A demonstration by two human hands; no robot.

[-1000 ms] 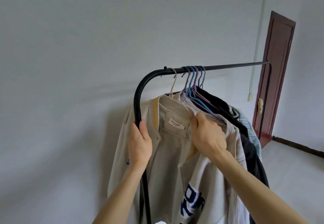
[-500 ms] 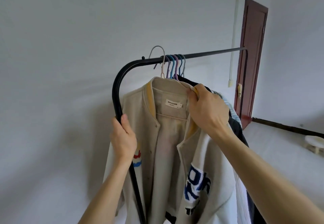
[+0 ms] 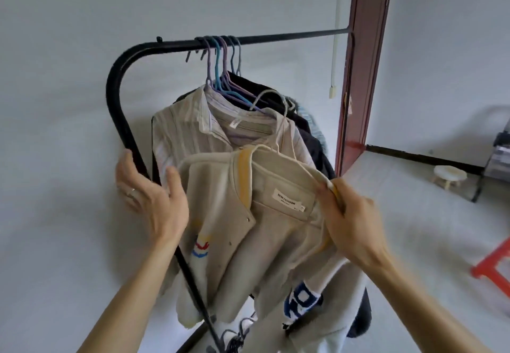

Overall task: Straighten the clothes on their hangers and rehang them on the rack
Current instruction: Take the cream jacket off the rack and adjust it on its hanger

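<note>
A beige varsity jacket (image 3: 276, 236) with a yellow collar lining and blue lettering hangs on a pale hanger (image 3: 278, 120) whose hook is off the rail, in front of the black rack (image 3: 118, 82). My right hand (image 3: 350, 223) grips the jacket's collar and the hanger's shoulder. My left hand (image 3: 150, 200) is open, fingers spread, just off the rack's upright and beside the jacket's left shoulder. A striped beige shirt (image 3: 190, 129) and several dark garments (image 3: 309, 126) stay hung on purple and blue hangers (image 3: 220, 62).
A red-brown door (image 3: 364, 62) stands behind the rack's right end. A small pale stool (image 3: 448, 180) and a red stool (image 3: 494, 264) sit on the floor at right. Loose hangers (image 3: 237, 333) lie at the rack's base.
The beige jacket's hanger has come off the rail and moved down toward me in my right hand. My left hand has let go of the rack's upright and opened.
</note>
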